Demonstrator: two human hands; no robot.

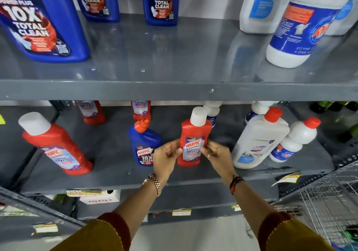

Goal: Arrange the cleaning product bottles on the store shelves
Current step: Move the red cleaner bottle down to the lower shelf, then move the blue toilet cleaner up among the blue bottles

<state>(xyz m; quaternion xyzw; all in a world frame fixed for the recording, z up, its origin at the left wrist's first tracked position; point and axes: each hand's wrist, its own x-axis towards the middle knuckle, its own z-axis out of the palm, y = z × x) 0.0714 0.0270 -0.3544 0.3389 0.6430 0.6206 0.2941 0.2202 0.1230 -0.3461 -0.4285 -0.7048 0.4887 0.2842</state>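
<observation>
Both hands meet on a red bottle (193, 142) with a white cap, standing upright near the middle of the lower shelf (116, 154). The left hand (167, 156) presses its fingers against the bottle's left side, and the right hand (216, 154) pinches the right edge of the label, so the bottle is held between them. At about 9 o'clock from it, just beside the left hand, stands a blue bottle (144, 144) with an orange spout. Farther out at 9 o'clock another red bottle with a white cap (58, 144) stands well apart. At 3 o'clock stands a large white bottle (260, 140) with a red cap, and a smaller white bottle (294, 140) stands just beside that one. Toward 12 o'clock, at the back of the same shelf, more red and white bottles stand partly hidden by the upper shelf (174, 57), which carries blue bottles on its left and white ones on its right. A wire basket (329, 198) shows at 4 o'clock.
</observation>
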